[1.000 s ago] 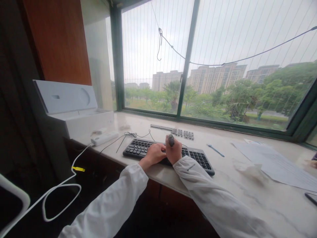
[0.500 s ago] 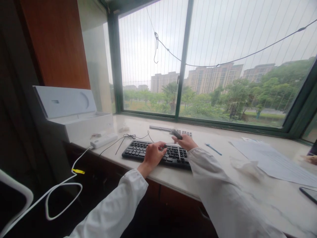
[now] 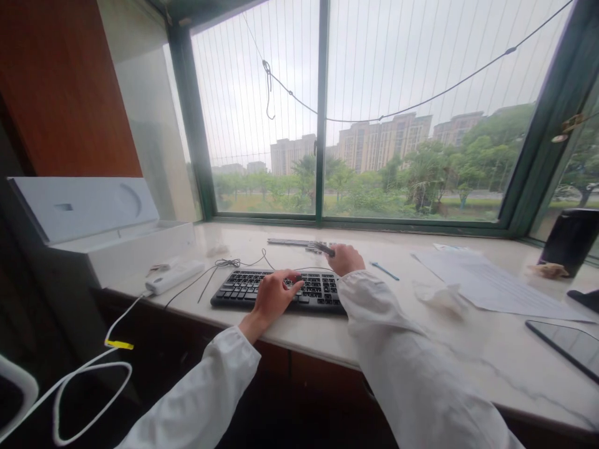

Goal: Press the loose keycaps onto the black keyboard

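"Where is the keyboard [image 3: 246, 285]?"

"It lies on the tabletop [image 3: 477, 352], a person's left hand [image 3: 274, 294] over its middle, thumb and index finger curved; whether that grip pinches anything, I can't tell."

"And the right hand [image 3: 346, 259]?"

"Beyond the keyboard's far edge, grip closed around a dark tool [image 3: 326, 249]."

"What's nearby?"

"A blue stick [image 3: 385, 270] right of the keyboard, a white power strip [image 3: 176, 276] left."

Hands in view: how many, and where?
2. The left hand is over the keyboard; the right hand is past its far edge, holding a dark object. No others visible.
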A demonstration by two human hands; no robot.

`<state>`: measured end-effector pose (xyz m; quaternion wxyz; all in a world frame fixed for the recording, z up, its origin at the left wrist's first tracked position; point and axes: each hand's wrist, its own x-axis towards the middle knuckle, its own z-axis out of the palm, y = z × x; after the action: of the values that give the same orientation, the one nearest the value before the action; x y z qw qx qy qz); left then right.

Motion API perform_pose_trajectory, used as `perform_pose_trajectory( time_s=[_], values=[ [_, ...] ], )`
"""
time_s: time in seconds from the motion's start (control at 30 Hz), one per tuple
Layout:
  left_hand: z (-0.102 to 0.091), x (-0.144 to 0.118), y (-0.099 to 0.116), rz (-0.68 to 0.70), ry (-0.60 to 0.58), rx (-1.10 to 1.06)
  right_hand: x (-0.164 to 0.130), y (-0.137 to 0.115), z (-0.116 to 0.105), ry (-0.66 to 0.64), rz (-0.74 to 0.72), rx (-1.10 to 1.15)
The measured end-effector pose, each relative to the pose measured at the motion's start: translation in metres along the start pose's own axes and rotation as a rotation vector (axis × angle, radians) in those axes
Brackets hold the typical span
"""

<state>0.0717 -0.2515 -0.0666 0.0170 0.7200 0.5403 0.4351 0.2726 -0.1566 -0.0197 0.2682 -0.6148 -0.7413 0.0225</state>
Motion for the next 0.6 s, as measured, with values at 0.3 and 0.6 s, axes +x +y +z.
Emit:
perform_pose_trajectory(
  time_s=[0.3, 0.6],
  values=[
    [-0.017, 0.028, 0.007, 0.072, -0.125, 0.093, 0.004, 0.019, 0.002, -0.011, 0.164, -0.242],
    [0.005, 0.154, -0.031, 0.073, -0.362, 0.457, 0.007, 0.02, 0.006, -0.035, 0.163, -0.26]
  ],
)
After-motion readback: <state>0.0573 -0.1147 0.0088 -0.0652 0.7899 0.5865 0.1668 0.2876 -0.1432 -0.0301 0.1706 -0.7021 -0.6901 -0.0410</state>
